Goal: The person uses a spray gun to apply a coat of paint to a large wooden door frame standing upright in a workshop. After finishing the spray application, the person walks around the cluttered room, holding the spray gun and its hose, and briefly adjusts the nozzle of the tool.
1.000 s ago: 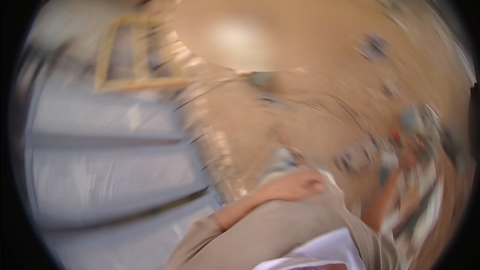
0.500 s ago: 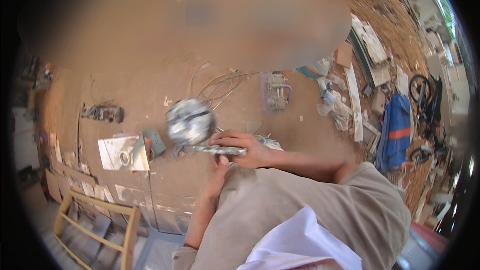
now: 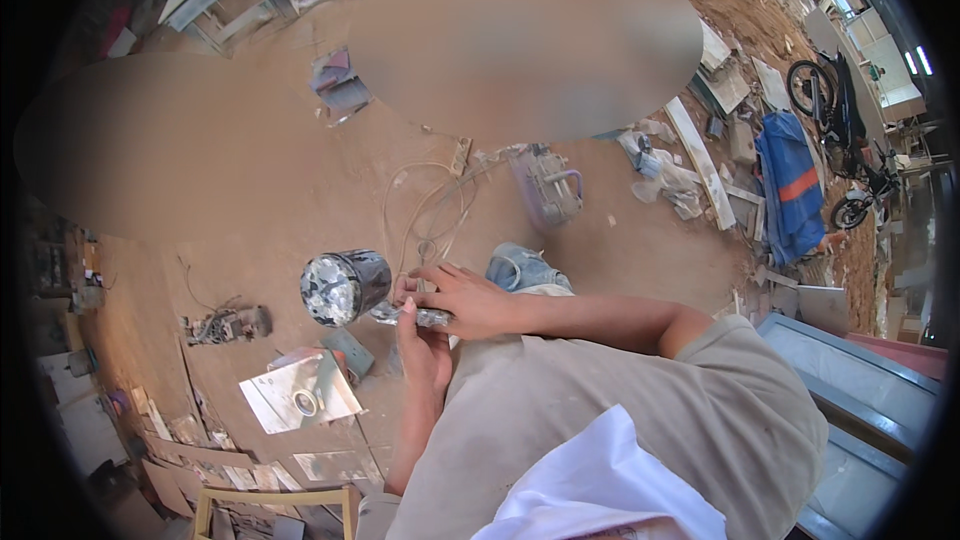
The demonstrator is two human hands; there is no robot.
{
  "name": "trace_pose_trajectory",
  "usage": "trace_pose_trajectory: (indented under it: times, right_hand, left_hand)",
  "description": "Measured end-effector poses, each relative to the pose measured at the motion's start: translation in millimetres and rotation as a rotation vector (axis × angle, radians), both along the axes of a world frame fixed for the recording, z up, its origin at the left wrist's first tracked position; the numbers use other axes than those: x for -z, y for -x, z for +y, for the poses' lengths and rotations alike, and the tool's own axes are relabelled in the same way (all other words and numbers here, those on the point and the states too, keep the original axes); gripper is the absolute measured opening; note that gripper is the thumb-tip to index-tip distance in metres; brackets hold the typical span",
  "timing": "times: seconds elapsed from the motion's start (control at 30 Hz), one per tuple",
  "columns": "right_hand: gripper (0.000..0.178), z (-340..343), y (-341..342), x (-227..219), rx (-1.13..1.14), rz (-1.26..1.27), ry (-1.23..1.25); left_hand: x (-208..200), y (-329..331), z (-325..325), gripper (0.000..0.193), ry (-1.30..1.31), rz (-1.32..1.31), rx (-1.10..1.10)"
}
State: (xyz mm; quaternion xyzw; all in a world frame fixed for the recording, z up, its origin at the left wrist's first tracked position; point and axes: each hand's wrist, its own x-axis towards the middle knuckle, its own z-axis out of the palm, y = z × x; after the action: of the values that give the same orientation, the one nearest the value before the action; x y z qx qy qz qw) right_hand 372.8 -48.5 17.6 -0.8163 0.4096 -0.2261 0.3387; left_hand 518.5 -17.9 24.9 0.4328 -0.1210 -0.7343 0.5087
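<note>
One canister: with 12 at the top of our view, we see it at about 9 o'clock from the metal handle it seems joined to, lying over sideways, its outer end mottled white, grey and black.
Left hand: at 6 o'clock from the handle, thumb pressed up against it; we take the hand as gripping it, though most fingers are hidden.
Right hand: over the handle from 2 o'clock, fingers spread and slightly bent toward the canister; we cannot tell whether they close on anything.
Grey-green box: on the ground at 8 o'clock, beside a white board that bears a small ring.
Rusty machine part: at 9 o'clock, farther out than the canister.
Cables: we see them looped at 12 o'clock.
Purple-edged device: between 1 and 2 o'clock.
Blue tarp: well apart, between 2 and 3 o'clock, crossed by an orange stripe.
Yellow frame: at 7 o'clock, cut by the rim.
</note>
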Motion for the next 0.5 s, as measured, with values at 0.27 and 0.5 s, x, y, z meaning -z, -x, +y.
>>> trace_pose_trajectory:
  times: [0.27, 0.5]
  right_hand:
    - [0.074, -76, -26, 9, -0.044, -0.281, -0.033]
    - [0.058, -192, -36, -18, -0.069, -0.529, -0.075]
  left_hand:
    - [-6, -19, -57, 0.053, 0.107, -0.040, -0.027]
    - [18, -3, -140, 0.070, 0.538, -0.136, -0.385]
